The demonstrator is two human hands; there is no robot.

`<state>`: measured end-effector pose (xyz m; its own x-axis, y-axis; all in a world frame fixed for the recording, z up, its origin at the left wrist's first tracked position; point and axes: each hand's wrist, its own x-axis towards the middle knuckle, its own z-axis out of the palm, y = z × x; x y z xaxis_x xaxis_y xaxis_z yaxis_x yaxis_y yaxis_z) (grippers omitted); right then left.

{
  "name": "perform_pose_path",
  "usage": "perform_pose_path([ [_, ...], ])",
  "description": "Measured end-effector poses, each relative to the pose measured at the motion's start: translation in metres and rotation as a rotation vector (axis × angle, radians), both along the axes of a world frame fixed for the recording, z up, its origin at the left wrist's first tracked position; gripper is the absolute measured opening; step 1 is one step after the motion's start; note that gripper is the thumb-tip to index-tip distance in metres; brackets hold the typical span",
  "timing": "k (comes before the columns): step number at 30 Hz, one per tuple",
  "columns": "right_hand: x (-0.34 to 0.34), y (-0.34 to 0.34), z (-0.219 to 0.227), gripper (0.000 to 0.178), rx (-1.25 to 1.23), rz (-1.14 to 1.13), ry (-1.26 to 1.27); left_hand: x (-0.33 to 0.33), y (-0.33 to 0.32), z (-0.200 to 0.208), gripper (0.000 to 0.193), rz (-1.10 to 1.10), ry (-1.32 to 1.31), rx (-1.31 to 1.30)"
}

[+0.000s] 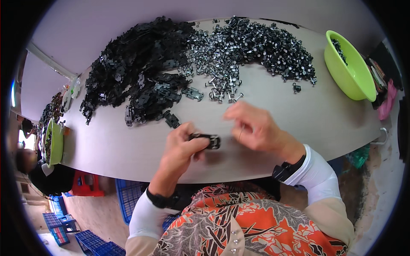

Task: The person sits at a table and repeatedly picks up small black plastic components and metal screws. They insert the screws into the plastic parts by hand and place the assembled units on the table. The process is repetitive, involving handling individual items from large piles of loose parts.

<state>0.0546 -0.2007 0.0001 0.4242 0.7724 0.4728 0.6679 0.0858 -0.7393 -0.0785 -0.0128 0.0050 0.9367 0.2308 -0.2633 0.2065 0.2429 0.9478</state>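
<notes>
My left hand (181,143) is closed round one end of a small black plastic toy-car chassis (213,141), held just above the near part of the table. To its right, my right hand (256,128) has its fingers curled in, slightly blurred; whatever they may pinch is hidden. Beyond the right hand spreads a heap of small wheel axles (222,55), silvery pins with black wheels on many of them. A big pile of black chassis (132,64) lies at the far left. One loose chassis (171,120) rests just beyond my left hand.
The pale table (299,115) curves round in front of me. A lime-green basin (350,72) with black parts stands tilted at the right. Another green basin (55,143) is at the left, near a blurred person (49,177). Blue crates (128,196) and a red stool (85,183) are below.
</notes>
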Motion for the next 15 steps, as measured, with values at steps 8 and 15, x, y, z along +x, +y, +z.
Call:
perform_pose_path([
  [8,0.039,0.001,-0.026,0.024,-0.251,-0.482,-0.249,-0.174,0.073,-0.001,0.022,0.346,0.23,0.34],
  [15,0.047,0.011,-0.028,0.016,-0.379,-0.433,-0.28,-0.176,0.081,0.016,0.023,0.479,0.543,1.072],
])
